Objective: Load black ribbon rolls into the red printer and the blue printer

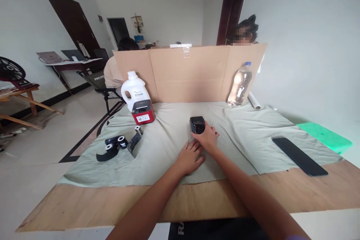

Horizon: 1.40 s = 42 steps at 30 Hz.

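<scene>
A small black boxy device (pixel 197 124) stands on the grey-green cloth, in front of me. My right hand (pixel 208 137) grips its near right side, with thumb and fingers around the lower edge. Just nearer to me, my left hand (pixel 190 158) lies flat on the cloth with its fingers spread, holding nothing. Its fingertips come close to my right hand. To the left lie several small dark rolls (pixel 122 142) with white cores, some with strips unrolled. Behind them sits a red and black box (pixel 143 112) with a white label.
A white jug (pixel 136 90) stands behind the red box. A clear bottle (pixel 241 84) with a blue cap leans by the cardboard screen (pixel 188 75). A long black flat object (pixel 299 156) lies at right, near a green block (pixel 324 137). Two people sit beyond the screen.
</scene>
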Tool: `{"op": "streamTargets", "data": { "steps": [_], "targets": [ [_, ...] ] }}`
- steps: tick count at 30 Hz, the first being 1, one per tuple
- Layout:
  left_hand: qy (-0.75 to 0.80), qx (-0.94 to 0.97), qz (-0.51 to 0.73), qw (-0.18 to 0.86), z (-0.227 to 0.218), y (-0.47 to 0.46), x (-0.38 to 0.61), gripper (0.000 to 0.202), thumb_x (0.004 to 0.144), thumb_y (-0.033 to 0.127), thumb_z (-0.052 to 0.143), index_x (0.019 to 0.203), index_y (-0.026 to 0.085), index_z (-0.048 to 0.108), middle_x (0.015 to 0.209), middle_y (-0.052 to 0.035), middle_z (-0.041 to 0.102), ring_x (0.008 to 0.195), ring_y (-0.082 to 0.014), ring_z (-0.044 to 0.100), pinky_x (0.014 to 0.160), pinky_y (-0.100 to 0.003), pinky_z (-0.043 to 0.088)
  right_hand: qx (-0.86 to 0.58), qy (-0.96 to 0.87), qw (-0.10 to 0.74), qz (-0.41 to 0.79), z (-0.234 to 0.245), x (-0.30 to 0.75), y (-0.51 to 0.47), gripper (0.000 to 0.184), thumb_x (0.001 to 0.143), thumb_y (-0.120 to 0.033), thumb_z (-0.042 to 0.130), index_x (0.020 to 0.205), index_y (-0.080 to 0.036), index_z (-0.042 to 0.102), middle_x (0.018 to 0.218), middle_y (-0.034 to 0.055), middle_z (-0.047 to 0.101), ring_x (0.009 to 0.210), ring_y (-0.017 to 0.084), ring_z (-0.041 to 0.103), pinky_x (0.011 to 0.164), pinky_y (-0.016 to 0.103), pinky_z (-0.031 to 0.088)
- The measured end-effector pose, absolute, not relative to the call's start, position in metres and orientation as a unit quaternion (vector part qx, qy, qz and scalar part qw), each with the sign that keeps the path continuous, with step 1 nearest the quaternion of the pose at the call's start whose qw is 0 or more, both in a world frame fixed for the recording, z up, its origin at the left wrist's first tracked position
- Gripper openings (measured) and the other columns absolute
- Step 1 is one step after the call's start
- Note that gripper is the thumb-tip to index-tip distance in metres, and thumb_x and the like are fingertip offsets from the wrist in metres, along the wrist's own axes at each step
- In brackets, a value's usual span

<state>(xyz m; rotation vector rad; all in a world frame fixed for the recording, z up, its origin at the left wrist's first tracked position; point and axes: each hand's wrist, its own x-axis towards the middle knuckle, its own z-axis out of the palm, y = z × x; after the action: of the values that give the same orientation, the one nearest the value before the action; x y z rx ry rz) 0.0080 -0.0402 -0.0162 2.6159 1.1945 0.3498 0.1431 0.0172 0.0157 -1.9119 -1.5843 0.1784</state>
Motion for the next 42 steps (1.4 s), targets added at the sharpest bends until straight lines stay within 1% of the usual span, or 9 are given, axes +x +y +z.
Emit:
{"op": "streamTargets", "data": {
  "steps": [5,9,11,14,18,21,27,35,42],
  "targets": [
    [0.404,0.896,0.125,0.137,-0.013,-0.040,0.007,0.060,0.101,0.049,0.038,0.156,0.026,0.032,0.164,-0.0078,0.030,0.155,-0.0266,0.020,0.125,-0.057,0.015,-0.722,-0.627,0.289,0.049,0.002,0.153,0.012,0.087,0.075,-0.055,0.072,0.148,-0.016,0.044,0.126,0.0209,0.066,0.120,0.043,0.051,0.096,0.056,0.035],
    [0.397,0.897,0.130,0.146,-0.008,-0.041,0.003,0.060,0.099,0.047,0.044,0.155,0.026,0.036,0.163,-0.0081,0.033,0.154,-0.0272,0.023,0.124,-0.057,0.018,-0.676,-0.662,0.322,0.035,-0.001,0.173,0.018,0.069,0.085,-0.053,0.060,0.145,-0.022,0.050,0.141,0.0145,0.059,0.124,0.040,0.048,0.099,0.056,0.034],
    [0.395,0.892,0.146,0.163,-0.005,-0.039,0.000,0.056,0.096,0.044,0.051,0.148,0.025,0.048,0.160,-0.0083,0.040,0.150,-0.0282,0.031,0.124,-0.055,0.023,-0.660,-0.672,0.334,0.042,0.000,0.186,0.028,0.060,0.087,-0.045,0.057,0.143,-0.024,0.053,0.142,0.0118,0.059,0.123,0.037,0.049,0.099,0.054,0.036],
    [0.418,0.849,0.228,0.229,-0.003,-0.026,-0.003,0.040,0.092,0.037,0.056,0.130,0.025,0.065,0.141,-0.0067,0.062,0.131,-0.0249,0.056,0.116,-0.044,0.041,-0.640,-0.681,0.346,0.084,-0.003,0.201,0.047,0.060,0.084,-0.031,0.054,0.143,-0.024,0.054,0.137,0.0110,0.063,0.118,0.034,0.054,0.097,0.049,0.041],
    [0.501,0.722,0.353,0.322,-0.003,0.017,-0.006,0.039,0.091,0.031,0.054,0.127,0.022,0.067,0.122,-0.0078,0.073,0.108,-0.0225,0.070,0.097,-0.037,0.056,-0.606,-0.699,0.347,0.157,-0.010,0.206,0.061,0.064,0.083,-0.026,0.049,0.146,-0.025,0.050,0.124,0.0090,0.070,0.112,0.030,0.060,0.095,0.044,0.044],
    [0.527,0.694,0.357,0.336,-0.005,0.048,-0.006,0.046,0.091,0.032,0.055,0.135,0.019,0.063,0.134,-0.0096,0.067,0.121,-0.0259,0.064,0.108,-0.042,0.049,-0.599,-0.727,0.306,0.135,-0.012,0.200,0.055,0.074,0.080,-0.029,0.056,0.152,-0.019,0.040,0.118,0.0126,0.071,0.113,0.033,0.059,0.096,0.045,0.041],
    [0.538,0.698,0.352,0.316,-0.016,0.058,-0.001,0.045,0.097,0.032,0.045,0.138,0.023,0.062,0.140,-0.0050,0.063,0.133,-0.0249,0.056,0.119,-0.046,0.035,-0.598,-0.760,0.253,0.024,-0.012,0.192,0.035,0.103,0.074,-0.058,0.067,0.155,-0.007,0.028,0.128,0.0252,0.064,0.113,0.041,0.054,0.092,0.048,0.035],
    [0.549,0.731,0.323,0.244,-0.007,0.044,-0.007,0.050,0.092,0.018,0.044,0.137,0.027,0.063,0.133,-0.0048,0.067,0.128,-0.0234,0.058,0.116,-0.044,0.037,-0.586,-0.770,0.251,-0.007,-0.018,0.194,0.032,0.104,0.077,-0.065,0.063,0.153,-0.003,0.031,0.114,0.0238,0.070,0.107,0.039,0.055,0.089,0.045,0.031],
    [0.571,0.732,0.295,0.225,-0.010,0.040,-0.007,0.051,0.091,0.015,0.046,0.139,0.027,0.061,0.133,-0.0042,0.068,0.127,-0.0226,0.058,0.115,-0.041,0.038,-0.570,-0.779,0.259,-0.040,-0.018,0.194,0.030,0.102,0.076,-0.066,0.063,0.151,-0.002,0.034,0.115,0.0226,0.069,0.105,0.036,0.055,0.087,0.042,0.030]
  ]
}}
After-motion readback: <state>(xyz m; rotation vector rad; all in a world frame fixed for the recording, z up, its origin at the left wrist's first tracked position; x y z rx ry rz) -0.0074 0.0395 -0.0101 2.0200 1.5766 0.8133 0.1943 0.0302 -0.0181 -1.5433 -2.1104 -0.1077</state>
